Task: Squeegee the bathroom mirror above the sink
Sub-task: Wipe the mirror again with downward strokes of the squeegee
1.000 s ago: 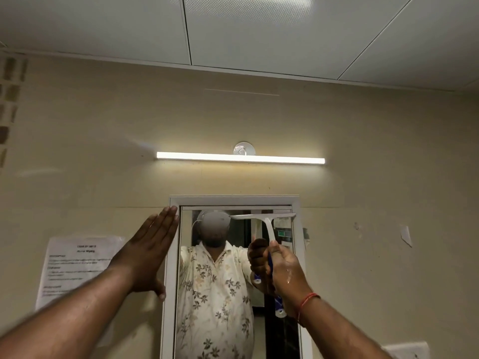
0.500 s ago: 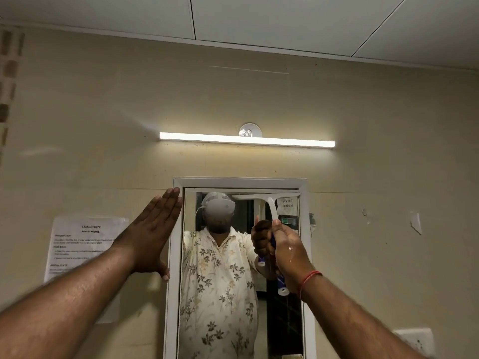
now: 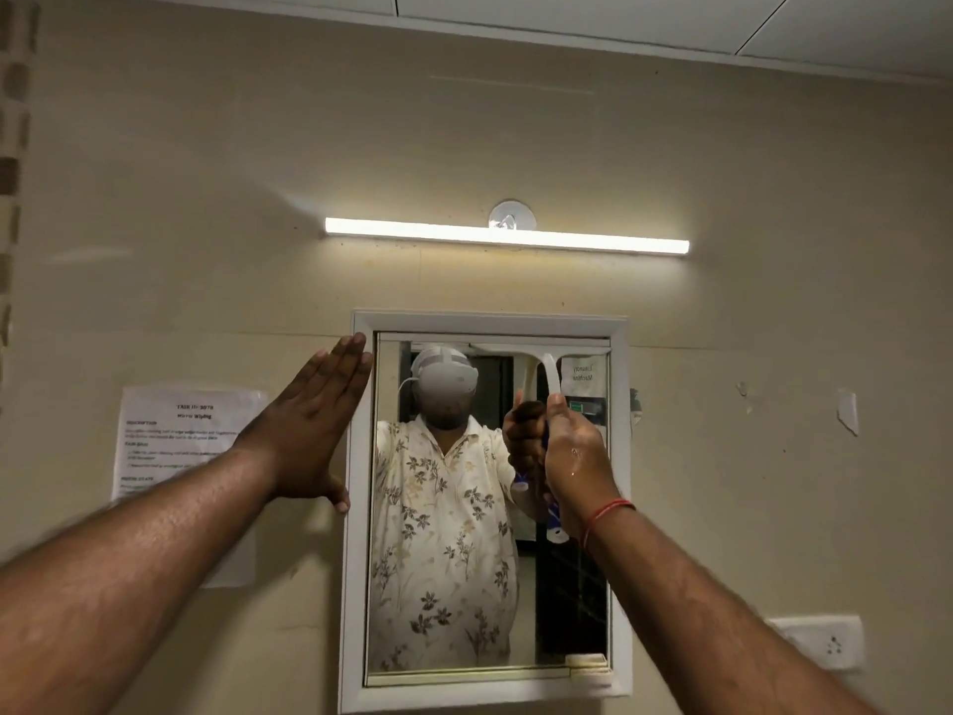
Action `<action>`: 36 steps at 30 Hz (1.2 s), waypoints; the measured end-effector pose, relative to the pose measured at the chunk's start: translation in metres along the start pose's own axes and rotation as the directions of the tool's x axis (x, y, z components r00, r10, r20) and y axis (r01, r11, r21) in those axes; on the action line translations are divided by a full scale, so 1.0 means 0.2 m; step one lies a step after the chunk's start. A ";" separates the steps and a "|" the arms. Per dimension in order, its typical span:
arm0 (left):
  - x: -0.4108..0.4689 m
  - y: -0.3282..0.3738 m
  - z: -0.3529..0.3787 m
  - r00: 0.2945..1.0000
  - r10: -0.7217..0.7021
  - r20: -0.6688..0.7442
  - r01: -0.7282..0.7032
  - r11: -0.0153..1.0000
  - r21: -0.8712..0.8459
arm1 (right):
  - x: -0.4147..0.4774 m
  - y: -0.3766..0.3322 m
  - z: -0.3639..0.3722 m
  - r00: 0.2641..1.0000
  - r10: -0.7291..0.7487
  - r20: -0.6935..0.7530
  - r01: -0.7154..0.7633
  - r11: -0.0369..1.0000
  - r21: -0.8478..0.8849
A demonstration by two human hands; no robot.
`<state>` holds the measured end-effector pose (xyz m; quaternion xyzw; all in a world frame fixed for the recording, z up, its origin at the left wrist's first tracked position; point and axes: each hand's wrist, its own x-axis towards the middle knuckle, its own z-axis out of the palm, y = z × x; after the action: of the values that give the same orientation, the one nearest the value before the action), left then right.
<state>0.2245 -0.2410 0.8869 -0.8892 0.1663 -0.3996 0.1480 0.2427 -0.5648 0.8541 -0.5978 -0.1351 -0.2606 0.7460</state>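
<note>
Head camera looks up at a beige wall where the mirror (image 3: 572,601) hangs in a white frame (image 3: 356,585), below a lit tube light (image 3: 505,240).

The person's right hand (image 3: 577,456) is wrapped around the handle of the squeegee (image 3: 551,376), fingers curled tight on it in front of the upper right part of the glass. The blue and white end of the handle pokes out under the hand, near a red thread (image 3: 608,513) tied round the wrist. From the fist a white neck rises to the blade, which lies level along the very top edge of the glass, over its right half. The blade seems to be against the mirror, though its own reflection sits so close that contact cannot be told for sure. A few water drops shine on the back of this hand.

The left hand (image 3: 309,430) holds nothing. Its fingers are straight and pressed side by side, palm flat towards the wall just left of the mirror, fingertips at the frame's upper left corner and the thumb touching the frame's left side lower down.

A printed paper notice (image 3: 191,436) is stuck to the wall behind the left forearm. A white switch plate (image 3: 820,642) sits on the wall low to the right, well apart from the mirror.
</note>
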 end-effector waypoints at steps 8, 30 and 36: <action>-0.08 0.04 0.06 1.000 -0.008 -0.017 0.008 0.999 -0.044 | -0.07 0.08 -0.01 0.999 0.019 -0.039 -0.022 0.995 -0.094; -0.68 0.44 0.62 0.996 -0.047 0.072 0.061 0.976 -0.211 | -0.74 0.61 -0.28 0.967 0.245 -0.071 -0.255 0.938 -0.237; -0.82 0.54 0.76 0.995 -0.062 0.082 0.080 0.970 -0.231 | -0.90 0.76 -0.34 0.933 0.349 -0.088 -0.360 0.906 -0.224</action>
<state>0.2176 -0.2513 0.6389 -0.9201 0.1745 -0.3490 0.0338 0.1698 -0.5669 0.6192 -0.6909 0.0247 -0.1487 0.7071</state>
